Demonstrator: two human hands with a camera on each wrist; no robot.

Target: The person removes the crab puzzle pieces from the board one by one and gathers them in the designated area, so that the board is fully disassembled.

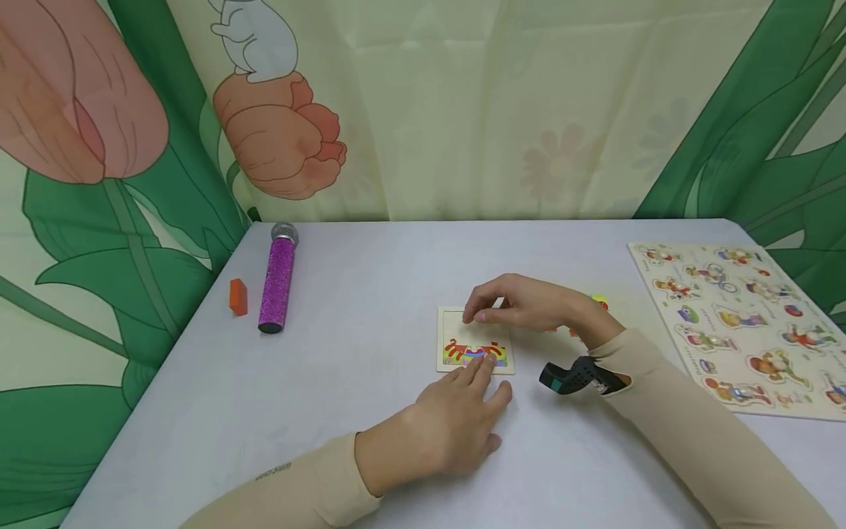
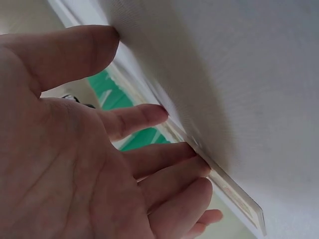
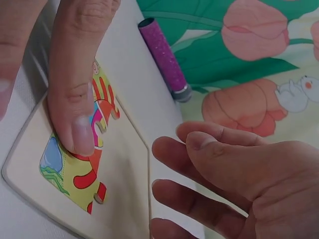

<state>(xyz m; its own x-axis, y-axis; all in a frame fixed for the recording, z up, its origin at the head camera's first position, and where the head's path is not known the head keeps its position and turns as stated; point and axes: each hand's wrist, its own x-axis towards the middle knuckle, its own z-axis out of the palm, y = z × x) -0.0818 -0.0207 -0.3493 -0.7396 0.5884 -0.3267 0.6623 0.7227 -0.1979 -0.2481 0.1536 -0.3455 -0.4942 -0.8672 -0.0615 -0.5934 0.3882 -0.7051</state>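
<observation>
A small square wooden puzzle tray (image 1: 456, 323) lies on the white table. Along its near side sit joined picture pieces (image 1: 474, 355) in yellow, red and purple; the far part shows bare wood. My left hand (image 1: 456, 428) rests its extended fingertips on these pieces and the tray's near edge. Over the tray's far right part hovers my right hand (image 1: 529, 302), its fingers loosely bent. In the right wrist view nothing shows between that thumb and fingers. More colourful puzzle pieces (image 1: 599, 300) lie beyond the right wrist, partly hidden by it.
At the right lies a large board (image 1: 717, 294) with cartoon figures. A purple glitter microphone (image 1: 278, 283) and an orange block (image 1: 238, 297) are at the left. Behind the table hangs a printed curtain (image 1: 449, 110). A black band (image 1: 581, 375) is on the right wrist.
</observation>
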